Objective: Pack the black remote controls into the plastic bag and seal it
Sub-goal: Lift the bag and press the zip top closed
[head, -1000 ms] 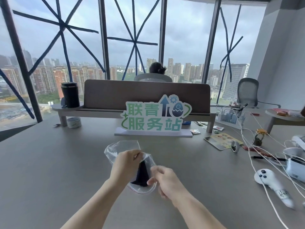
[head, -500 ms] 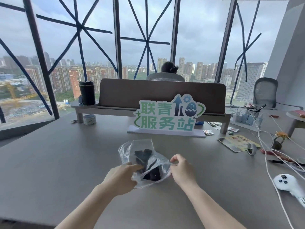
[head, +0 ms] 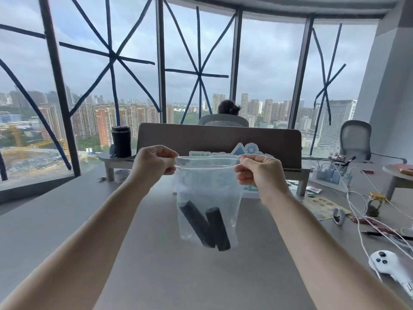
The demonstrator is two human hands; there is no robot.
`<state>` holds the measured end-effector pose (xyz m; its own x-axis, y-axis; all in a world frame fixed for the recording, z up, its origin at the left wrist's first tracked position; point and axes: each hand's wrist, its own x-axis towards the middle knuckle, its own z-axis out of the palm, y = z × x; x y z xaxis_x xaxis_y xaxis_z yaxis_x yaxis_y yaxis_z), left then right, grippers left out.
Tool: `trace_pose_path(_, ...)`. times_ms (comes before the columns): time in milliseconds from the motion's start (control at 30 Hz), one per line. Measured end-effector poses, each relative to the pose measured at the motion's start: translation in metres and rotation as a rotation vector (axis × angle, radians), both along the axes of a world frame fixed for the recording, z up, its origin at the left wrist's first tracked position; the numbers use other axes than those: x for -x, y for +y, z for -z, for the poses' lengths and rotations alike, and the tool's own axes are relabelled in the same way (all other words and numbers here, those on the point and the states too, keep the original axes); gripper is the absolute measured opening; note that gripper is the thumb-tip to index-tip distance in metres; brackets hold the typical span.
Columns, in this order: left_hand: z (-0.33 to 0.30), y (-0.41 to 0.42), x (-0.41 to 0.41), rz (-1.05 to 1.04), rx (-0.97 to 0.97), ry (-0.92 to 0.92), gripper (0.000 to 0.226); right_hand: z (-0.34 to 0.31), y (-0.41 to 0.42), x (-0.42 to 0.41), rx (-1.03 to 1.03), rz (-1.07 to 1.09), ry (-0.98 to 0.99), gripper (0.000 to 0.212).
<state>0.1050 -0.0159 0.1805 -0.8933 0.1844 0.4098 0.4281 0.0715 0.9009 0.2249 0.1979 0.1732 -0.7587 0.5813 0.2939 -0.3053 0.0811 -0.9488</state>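
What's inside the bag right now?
Two black remotes lean together at the bottom of the bag. The upper part looks empty. Their button faces cannot be made out.

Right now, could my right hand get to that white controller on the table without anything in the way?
Probably not freely. The right hand is pinching a top corner of the plastic bag, so it must let go first. White cables also lie beside the white controller.
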Motion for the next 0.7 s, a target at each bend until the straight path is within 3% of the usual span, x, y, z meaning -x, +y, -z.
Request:
trace_pose_path(233, 0.031, -0.003, -0.014, 0.321, -0.024, -0.176, 0.024, 0.007, 0.018, -0.017, -0.036, 0.044, -0.167, 0.009)
trace_pose_path(400, 0.058, 0.008, -0.023, 0.115, 0.130, 0.005, 0.018, 0.002, 0.022, -0.034, -0.177, 0.116, -0.257, 0.014)
trace_pose_path(500, 0.063, 0.015, -0.025, 0.059, 0.123, -0.013, 0.012, -0.002, 0.024, -0.042, -0.250, 0.177, -0.273, 0.024)
trace_pose_path(600, 0.058, 0.022, -0.030, 0.068, 0.073, -0.045, 0.006, -0.009, 0.025, -0.052, -0.358, 0.229, -0.311, 0.020)
trace_pose_path(700, 0.047, 0.031, -0.041, 0.093, 0.027, -0.052, 0.005, -0.016, 0.027, -0.065, -0.639, 0.399, -0.441, 0.013)
